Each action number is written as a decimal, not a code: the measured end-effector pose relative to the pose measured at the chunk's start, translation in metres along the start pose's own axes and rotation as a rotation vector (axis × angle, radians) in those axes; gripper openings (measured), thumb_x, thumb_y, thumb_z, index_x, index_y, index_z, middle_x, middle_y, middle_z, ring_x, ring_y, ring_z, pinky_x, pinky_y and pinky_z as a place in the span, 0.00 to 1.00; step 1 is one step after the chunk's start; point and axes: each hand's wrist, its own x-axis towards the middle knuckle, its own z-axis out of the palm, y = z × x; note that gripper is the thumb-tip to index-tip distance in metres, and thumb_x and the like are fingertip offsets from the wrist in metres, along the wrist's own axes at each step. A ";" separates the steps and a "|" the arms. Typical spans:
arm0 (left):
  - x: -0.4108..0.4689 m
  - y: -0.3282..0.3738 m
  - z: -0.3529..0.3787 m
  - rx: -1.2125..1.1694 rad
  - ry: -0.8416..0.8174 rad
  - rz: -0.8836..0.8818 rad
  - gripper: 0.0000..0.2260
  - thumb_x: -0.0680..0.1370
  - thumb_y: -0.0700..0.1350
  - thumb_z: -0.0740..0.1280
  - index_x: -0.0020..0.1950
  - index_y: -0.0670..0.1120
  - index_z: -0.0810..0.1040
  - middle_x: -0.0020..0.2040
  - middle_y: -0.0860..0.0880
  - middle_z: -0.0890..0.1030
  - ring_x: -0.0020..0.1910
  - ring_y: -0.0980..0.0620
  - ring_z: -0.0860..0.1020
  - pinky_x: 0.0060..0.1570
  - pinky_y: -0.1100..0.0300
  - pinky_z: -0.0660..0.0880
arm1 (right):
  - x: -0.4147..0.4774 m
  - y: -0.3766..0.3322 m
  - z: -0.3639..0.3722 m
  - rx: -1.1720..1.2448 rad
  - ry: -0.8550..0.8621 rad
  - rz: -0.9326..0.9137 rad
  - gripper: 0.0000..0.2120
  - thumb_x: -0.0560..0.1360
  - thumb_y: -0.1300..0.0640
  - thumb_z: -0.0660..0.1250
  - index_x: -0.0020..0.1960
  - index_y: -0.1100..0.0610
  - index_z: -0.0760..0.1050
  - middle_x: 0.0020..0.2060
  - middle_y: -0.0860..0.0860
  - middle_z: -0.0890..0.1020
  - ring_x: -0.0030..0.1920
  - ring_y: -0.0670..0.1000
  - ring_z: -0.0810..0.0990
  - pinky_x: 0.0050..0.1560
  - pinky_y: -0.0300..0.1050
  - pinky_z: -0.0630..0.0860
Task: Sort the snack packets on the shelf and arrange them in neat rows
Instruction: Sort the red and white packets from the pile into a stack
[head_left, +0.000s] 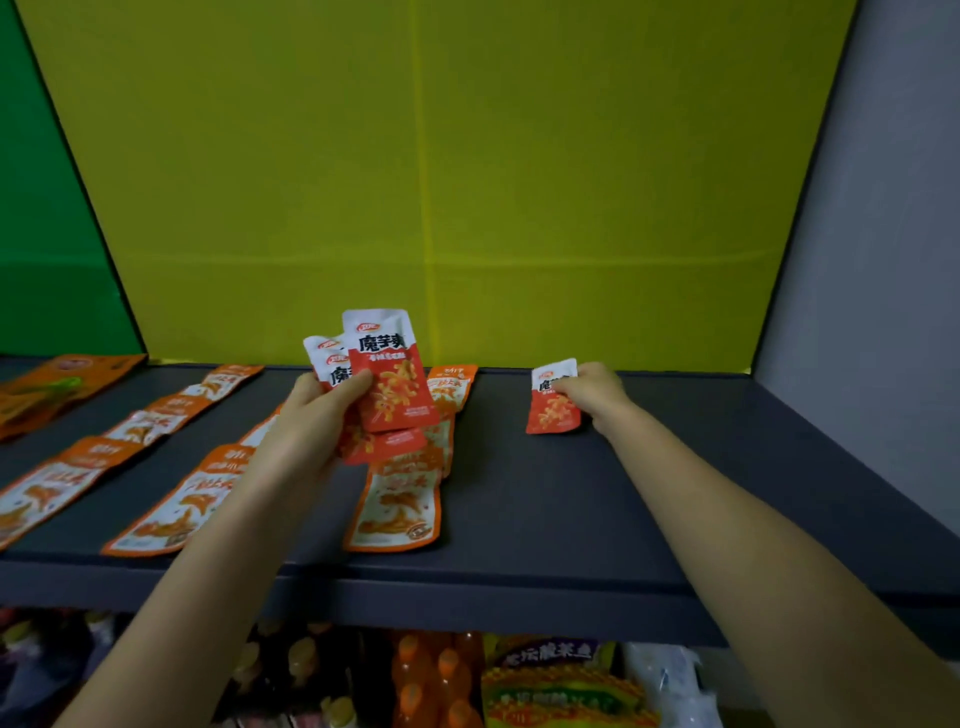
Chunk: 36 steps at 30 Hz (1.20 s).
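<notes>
My left hand (311, 415) holds a fanned bunch of red-and-white snack packets (387, 374) upright above the middle of the dark shelf (545, 509). My right hand (592, 392) grips a single red-and-white packet (551, 402) at its right edge, low over the shelf near the back on the right; I cannot tell whether it touches the shelf. Orange-and-white packets lie flat in rows: one row (156, 415) at far left, another (176, 504) under my left forearm, and a third (402, 499) in the middle, partly hidden behind the held bunch.
A yellow back panel (441, 182) closes the shelf, with a green panel (47, 234) at left and a grey side wall (883, 312) at right. Orange packs (47, 387) sit at the far left. Bottles and snack bags (545, 686) fill the shelf below.
</notes>
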 end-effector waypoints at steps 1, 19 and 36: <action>0.002 -0.001 -0.003 0.009 -0.001 -0.006 0.12 0.79 0.40 0.61 0.61 0.39 0.72 0.42 0.46 0.80 0.29 0.56 0.81 0.25 0.66 0.78 | 0.004 0.001 0.001 -0.068 0.030 -0.007 0.14 0.75 0.60 0.64 0.58 0.63 0.77 0.58 0.61 0.80 0.58 0.60 0.78 0.56 0.49 0.76; 0.019 -0.019 0.007 -0.044 -0.086 -0.089 0.03 0.78 0.41 0.63 0.50 0.44 0.74 0.34 0.49 0.85 0.29 0.56 0.83 0.24 0.63 0.77 | 0.020 0.013 0.007 -0.503 0.193 -0.090 0.16 0.76 0.54 0.63 0.54 0.66 0.76 0.57 0.62 0.77 0.58 0.63 0.76 0.49 0.48 0.73; 0.000 -0.016 0.047 0.036 -0.304 -0.071 0.12 0.76 0.41 0.66 0.58 0.39 0.72 0.37 0.47 0.82 0.27 0.56 0.81 0.23 0.64 0.75 | -0.085 -0.042 -0.001 0.151 -0.175 -0.379 0.12 0.71 0.46 0.69 0.42 0.52 0.71 0.39 0.55 0.81 0.38 0.50 0.77 0.41 0.45 0.69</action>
